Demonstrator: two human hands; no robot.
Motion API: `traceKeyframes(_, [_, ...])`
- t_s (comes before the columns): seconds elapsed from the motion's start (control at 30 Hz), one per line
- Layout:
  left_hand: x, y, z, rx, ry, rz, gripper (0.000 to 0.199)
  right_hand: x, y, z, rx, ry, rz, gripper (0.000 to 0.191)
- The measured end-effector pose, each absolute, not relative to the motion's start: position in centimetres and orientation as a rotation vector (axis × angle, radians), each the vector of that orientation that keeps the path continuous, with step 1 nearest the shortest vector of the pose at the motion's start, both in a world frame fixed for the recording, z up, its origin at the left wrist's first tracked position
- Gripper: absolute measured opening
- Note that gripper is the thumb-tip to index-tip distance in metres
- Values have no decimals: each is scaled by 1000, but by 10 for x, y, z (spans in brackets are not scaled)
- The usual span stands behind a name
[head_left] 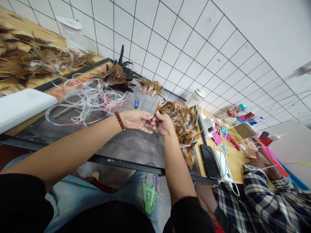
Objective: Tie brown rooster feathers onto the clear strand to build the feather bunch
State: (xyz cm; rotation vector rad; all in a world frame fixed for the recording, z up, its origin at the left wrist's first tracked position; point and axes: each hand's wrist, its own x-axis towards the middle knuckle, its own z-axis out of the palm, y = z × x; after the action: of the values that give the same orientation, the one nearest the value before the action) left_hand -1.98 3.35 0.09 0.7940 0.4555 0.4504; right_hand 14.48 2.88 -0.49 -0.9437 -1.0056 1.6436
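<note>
My right hand [164,123] is closed, thumb against fingers, on a small bunch of brown feathers [164,108] whose tips fan out beyond the thumb. My left hand [139,120], with a dark red bead bracelet [120,121] at its wrist, meets it at the lower end of the bunch. Left thumb and forefinger are pinched together there; the other fingers are loosely curled. What that pinch holds is too small to make out. Just right of my hands lies a wide pile of brown feather bunches [186,124] with whitish bases.
Tangled clear plastic strips [85,97] lie left on the dark tabletop [136,145]. Behind are black-brown feathers [119,76], a small feather row [152,86] and a blue clip [136,103]. A white bottle [195,97], phone [210,161] and cables stand right, near a co-worker's plaid sleeve [257,184].
</note>
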Motion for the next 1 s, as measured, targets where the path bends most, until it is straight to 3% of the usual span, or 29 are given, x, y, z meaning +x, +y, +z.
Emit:
traceKeyframes(0.17, [-18,37,-6,750,496,565,11,142,30,-9,-974,-1034,1601,35])
traceKeyframes(0.3, [-17,44,-9,582,615,910,5,138,32,-14,-994,-1179,1142,48])
traceKeyframes(0.4, [-16,44,-11,574,637,920,7,134,29,-18,-1125,-1482,694,57])
traceKeyframes(0.53, [-13,41,-9,614,632,871,6,133,25,-23,-1170,-1636,255,52])
traceKeyframes(0.67, [-21,46,2,565,649,1163,5,141,33,-25,-1168,-1565,241,47])
traceKeyframes(0.8, [-40,60,7,504,678,1453,8,148,39,-28,-1225,-1554,325,28])
traceKeyframes(1.0, [-52,71,7,440,662,1589,15,135,28,-20,-1448,-2092,341,14])
